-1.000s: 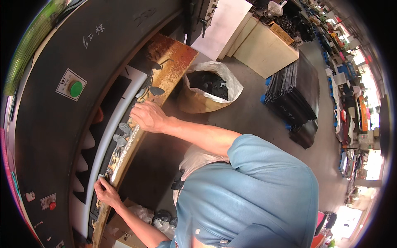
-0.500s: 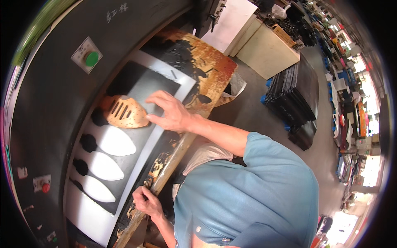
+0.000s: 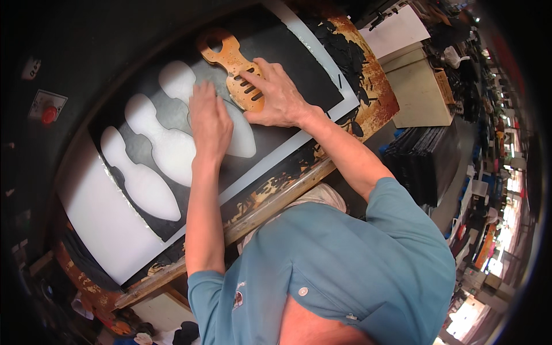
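Note:
An orange-tan, sole-shaped cutting die (image 3: pixel 232 60), with slots through its broad part and a round hole at its narrow end, lies on a black sheet (image 3: pixel 299 72). My right hand (image 3: pixel 279 95) is closed over its near part, thumb at the lower end and fingers across the slots. Left of the die, my left hand (image 3: pixel 210 121) reaches over a whitish sole-shaped cut-out (image 3: pixel 244 135), its fingers stretched out and lying flat, partly hiding the shape. Two more white sole-shaped openings (image 3: pixel 144 187) (image 3: pixel 172 149) show farther left in the sheet.
A white board (image 3: pixel 109 213) lies under the sheet, on a worn bench with a wooden front rail (image 3: pixel 276 210). Black scraps (image 3: pixel 339 57) litter its right end. A dark machine panel with a red button (image 3: pixel 49 114) stands left. Stacked black sheets (image 3: pixel 422 164) stand right.
My left hand has left the bench's front edge and come onto the sheet. My right hand, earlier at the die's tip, now covers its near part. The view has shifted.

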Available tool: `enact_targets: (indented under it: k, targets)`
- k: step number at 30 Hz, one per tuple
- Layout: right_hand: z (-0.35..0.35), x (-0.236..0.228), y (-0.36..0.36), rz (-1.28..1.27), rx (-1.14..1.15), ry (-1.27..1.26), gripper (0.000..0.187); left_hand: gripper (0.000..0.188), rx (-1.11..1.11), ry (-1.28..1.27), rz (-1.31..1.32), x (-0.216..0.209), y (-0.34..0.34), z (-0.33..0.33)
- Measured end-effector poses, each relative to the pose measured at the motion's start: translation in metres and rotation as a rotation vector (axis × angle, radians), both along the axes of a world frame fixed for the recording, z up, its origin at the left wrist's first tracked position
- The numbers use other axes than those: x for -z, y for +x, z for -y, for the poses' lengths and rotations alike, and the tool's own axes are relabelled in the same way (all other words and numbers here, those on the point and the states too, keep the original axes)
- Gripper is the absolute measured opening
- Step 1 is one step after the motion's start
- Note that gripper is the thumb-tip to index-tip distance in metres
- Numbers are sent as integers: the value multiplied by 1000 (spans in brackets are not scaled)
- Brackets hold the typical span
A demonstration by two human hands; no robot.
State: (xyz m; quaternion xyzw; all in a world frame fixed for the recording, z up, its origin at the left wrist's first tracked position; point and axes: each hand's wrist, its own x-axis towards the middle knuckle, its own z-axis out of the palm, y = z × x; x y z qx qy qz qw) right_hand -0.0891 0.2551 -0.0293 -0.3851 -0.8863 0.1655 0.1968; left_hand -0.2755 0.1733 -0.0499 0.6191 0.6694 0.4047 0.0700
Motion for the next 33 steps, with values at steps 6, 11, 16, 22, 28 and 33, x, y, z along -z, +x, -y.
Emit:
enact_targets:
  k: [6,11,16,22,28,33]
  targets:
    - [-31,-20,28,-417,-116,-472,81,39,-3,50,-269,24,-3,-13]
    - [-39,-36,47,-763,-90,-979,80,47,0,-25,-92,-4,11,-14]
    - [-15,-27,46,-919,17,-1053,82,98,397,-223,607,-18,79,5]
    - [-10,-30,46,-928,70,-1036,85,83,386,-232,1007,-13,99,11]
    - [-16,-30,52,-1067,43,-1078,74,39,-24,-251,975,-3,95,21]
    - [-11,-26,76,-1075,76,-1104,80,35,-252,-145,958,-1,53,59]
